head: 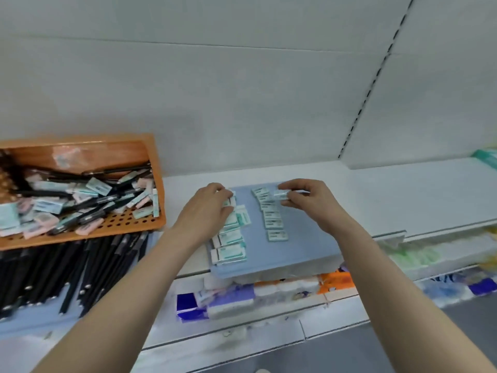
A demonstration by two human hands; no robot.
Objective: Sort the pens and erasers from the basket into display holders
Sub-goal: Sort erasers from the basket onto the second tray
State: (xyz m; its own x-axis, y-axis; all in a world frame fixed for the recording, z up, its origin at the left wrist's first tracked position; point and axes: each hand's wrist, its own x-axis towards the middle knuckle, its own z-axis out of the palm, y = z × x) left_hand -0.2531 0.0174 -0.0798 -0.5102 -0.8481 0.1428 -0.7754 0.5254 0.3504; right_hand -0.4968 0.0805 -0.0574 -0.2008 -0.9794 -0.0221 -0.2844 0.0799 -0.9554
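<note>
White shop shelf (pixel 403 189) against a pale wall panel, and on it a blue tray (pixel 309 243) sits dead centre under both hands. Two rows of erasers run away from the person down that tray: the left row (pixel 228 253) and the right row (pixel 277 234), well apart from each other.

The right hand (pixel 309 201) pinches one eraser (pixel 281 195) between thumb and fingertips, right at the far end of the right row and just to its right. Its long axis lies across the tray, left to right, matching the erasers already laid there. That is the relation that counts: the free slot looks to be at the far head of that row, a short way left of the held piece, so the right hand is plainly the nearer one.

The left hand (pixel 207 208) curls fingers and thumb round the far end of the left row, seemingly squaring it up.

Off to the left, the orange basket (pixel 158 168) holds a jumble of erasers and pens, pointing every way. The left hand is nearer it. Black pens (pixel 53 275) lie side by side below the basket.
</note>
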